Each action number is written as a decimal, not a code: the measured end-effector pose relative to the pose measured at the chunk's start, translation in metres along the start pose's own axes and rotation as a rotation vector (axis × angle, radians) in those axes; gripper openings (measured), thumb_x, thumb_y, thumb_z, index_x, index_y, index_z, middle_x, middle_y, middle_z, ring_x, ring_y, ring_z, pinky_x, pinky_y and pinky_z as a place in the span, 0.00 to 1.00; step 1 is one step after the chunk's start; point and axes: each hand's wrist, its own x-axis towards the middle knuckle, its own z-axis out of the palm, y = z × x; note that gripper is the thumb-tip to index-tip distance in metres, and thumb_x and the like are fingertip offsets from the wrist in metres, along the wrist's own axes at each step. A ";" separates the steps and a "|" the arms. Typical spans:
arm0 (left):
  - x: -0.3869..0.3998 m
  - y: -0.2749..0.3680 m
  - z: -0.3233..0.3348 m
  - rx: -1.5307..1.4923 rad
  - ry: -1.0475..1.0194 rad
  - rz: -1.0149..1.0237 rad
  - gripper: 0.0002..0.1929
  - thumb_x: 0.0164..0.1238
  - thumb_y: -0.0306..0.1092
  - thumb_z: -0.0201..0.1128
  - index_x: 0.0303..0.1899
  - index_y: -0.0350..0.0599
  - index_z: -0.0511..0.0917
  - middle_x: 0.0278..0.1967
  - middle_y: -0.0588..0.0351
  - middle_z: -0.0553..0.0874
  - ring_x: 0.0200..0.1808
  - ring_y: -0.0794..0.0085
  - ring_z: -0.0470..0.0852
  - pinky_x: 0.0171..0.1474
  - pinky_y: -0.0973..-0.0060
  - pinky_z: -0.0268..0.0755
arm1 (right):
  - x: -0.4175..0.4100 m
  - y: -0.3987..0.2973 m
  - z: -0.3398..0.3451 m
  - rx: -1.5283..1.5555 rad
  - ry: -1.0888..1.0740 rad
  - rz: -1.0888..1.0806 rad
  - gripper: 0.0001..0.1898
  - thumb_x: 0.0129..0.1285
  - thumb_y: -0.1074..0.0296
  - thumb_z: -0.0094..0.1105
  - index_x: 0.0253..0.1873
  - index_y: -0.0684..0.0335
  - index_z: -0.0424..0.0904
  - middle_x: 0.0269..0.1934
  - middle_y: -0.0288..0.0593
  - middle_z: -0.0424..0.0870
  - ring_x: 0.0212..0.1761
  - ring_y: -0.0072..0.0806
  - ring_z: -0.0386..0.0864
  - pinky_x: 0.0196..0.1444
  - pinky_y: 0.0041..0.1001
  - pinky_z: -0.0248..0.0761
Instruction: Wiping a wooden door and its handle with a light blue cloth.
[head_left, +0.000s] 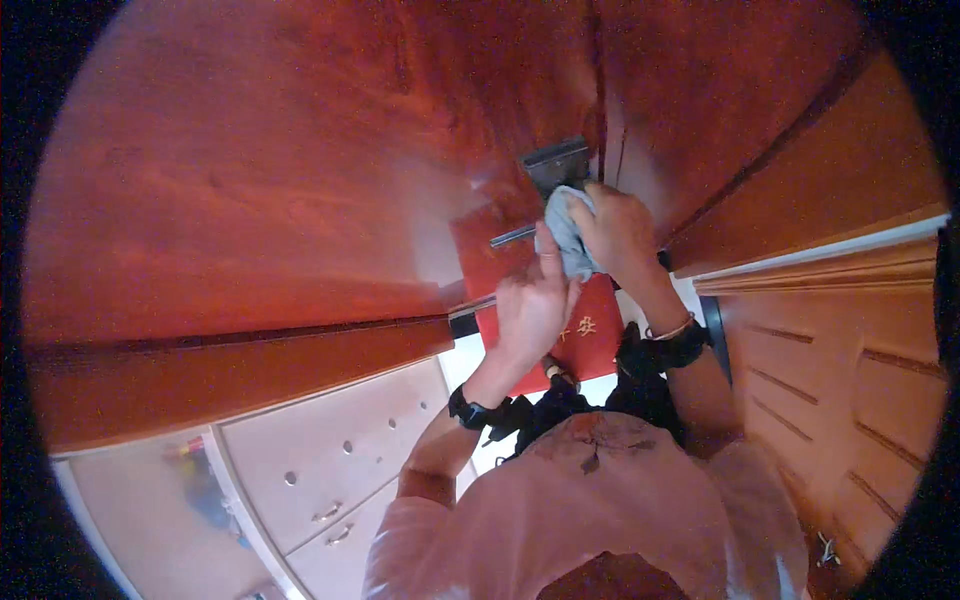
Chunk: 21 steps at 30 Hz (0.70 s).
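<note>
My right hand (619, 229) grips a pale blue cloth (566, 232), bunched against a dark metal door fitting (556, 161) on a glossy reddish-brown wooden door (315, 172). The cloth covers the lower part of that fitting. My left hand (529, 300) is just left of the cloth, its index finger stretched up to the cloth's edge and its thumb apart. Whether it touches the cloth is hard to tell. A slim metal bar (513, 237), perhaps a lever handle, juts out left of the index fingertip.
A red floor mat (592, 337) with gold characters lies below, my feet partly on it. White cabinets (337, 450) with knobs and pulls stand at the lower left. To the right is an orange-brown panelled wooden door (825, 360).
</note>
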 end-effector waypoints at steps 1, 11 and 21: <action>0.001 0.003 0.004 -0.013 0.020 0.018 0.42 0.56 0.39 0.65 0.66 0.24 0.54 0.21 0.49 0.80 0.20 0.58 0.80 0.25 0.65 0.74 | 0.000 0.006 0.002 0.012 -0.020 -0.016 0.19 0.62 0.52 0.52 0.36 0.65 0.78 0.33 0.60 0.82 0.36 0.56 0.80 0.39 0.47 0.72; -0.023 -0.015 0.028 -0.116 0.000 0.053 0.22 0.62 0.42 0.61 0.50 0.34 0.73 0.20 0.44 0.81 0.21 0.52 0.81 0.25 0.58 0.71 | -0.026 0.109 0.040 0.618 -0.095 0.272 0.17 0.66 0.58 0.51 0.42 0.69 0.80 0.31 0.44 0.82 0.33 0.24 0.76 0.37 0.28 0.70; -0.005 -0.029 0.025 -0.629 0.053 -0.408 0.17 0.67 0.35 0.56 0.53 0.37 0.71 0.19 0.41 0.78 0.20 0.53 0.80 0.25 0.61 0.70 | -0.016 0.050 0.052 0.784 -0.114 0.090 0.19 0.67 0.60 0.48 0.55 0.68 0.74 0.42 0.52 0.82 0.44 0.40 0.80 0.50 0.33 0.69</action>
